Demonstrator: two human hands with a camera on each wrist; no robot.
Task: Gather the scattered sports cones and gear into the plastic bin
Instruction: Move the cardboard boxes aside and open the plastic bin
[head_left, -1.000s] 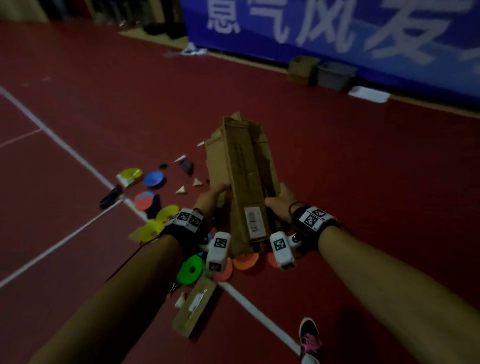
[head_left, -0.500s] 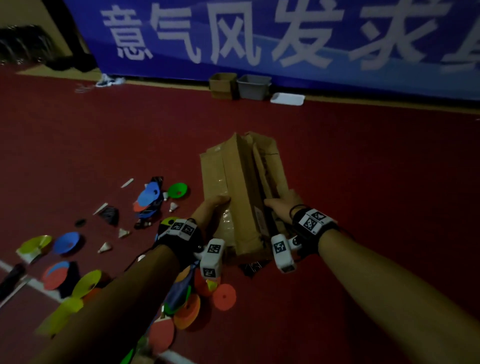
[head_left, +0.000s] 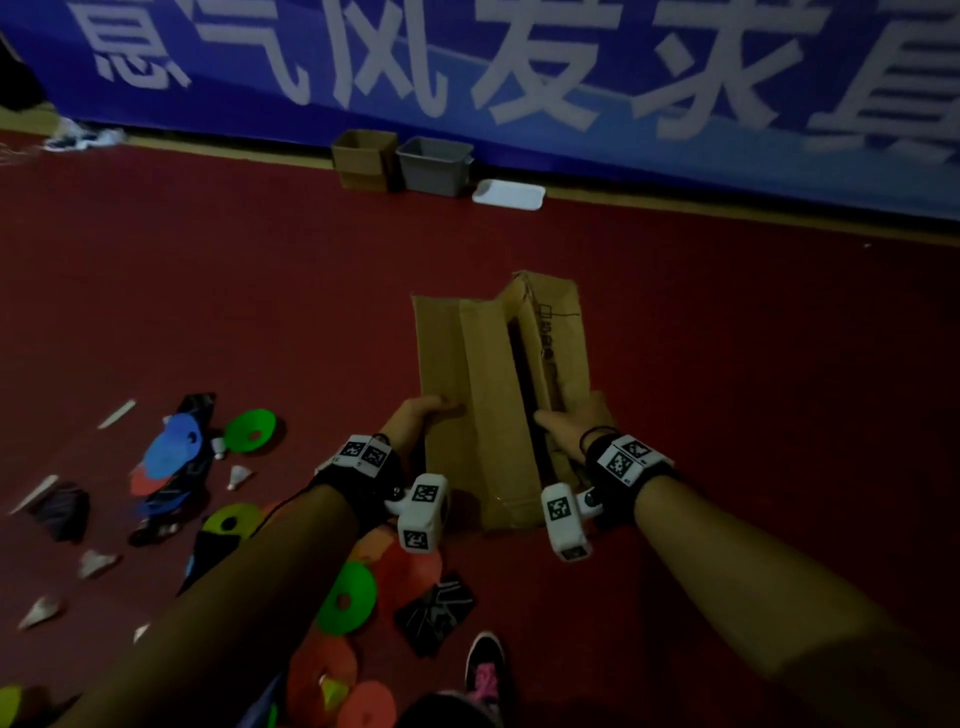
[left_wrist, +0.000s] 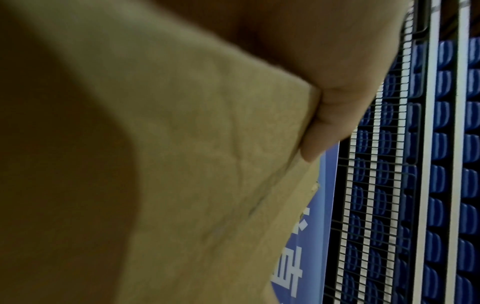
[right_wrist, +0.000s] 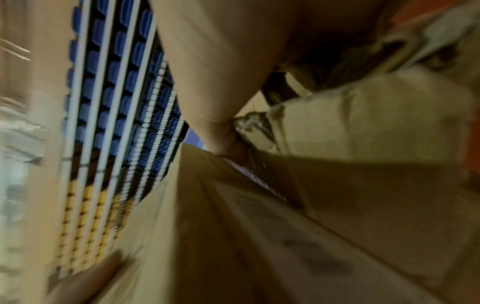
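Held: a flattened cardboard box (head_left: 498, 400), gripped at its near end by the left hand (head_left: 415, 421) and the right hand (head_left: 569, 428).
Floor left: green disc cones (head_left: 252, 430), a blue disc cone (head_left: 171, 447), orange ones (head_left: 317, 670), shuttlecocks (head_left: 239, 477), dark paddles (head_left: 436, 613).
Far wall: a grey plastic bin (head_left: 434, 165) just beside a small cardboard box (head_left: 363, 158), a white lid (head_left: 509, 195) near them, under a blue banner (head_left: 519, 67).
Bottom edge: a shoe with pink laces (head_left: 485, 670).

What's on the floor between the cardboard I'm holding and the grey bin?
Nothing: the head view shows bare red floor from the cardboard to the grey bin.
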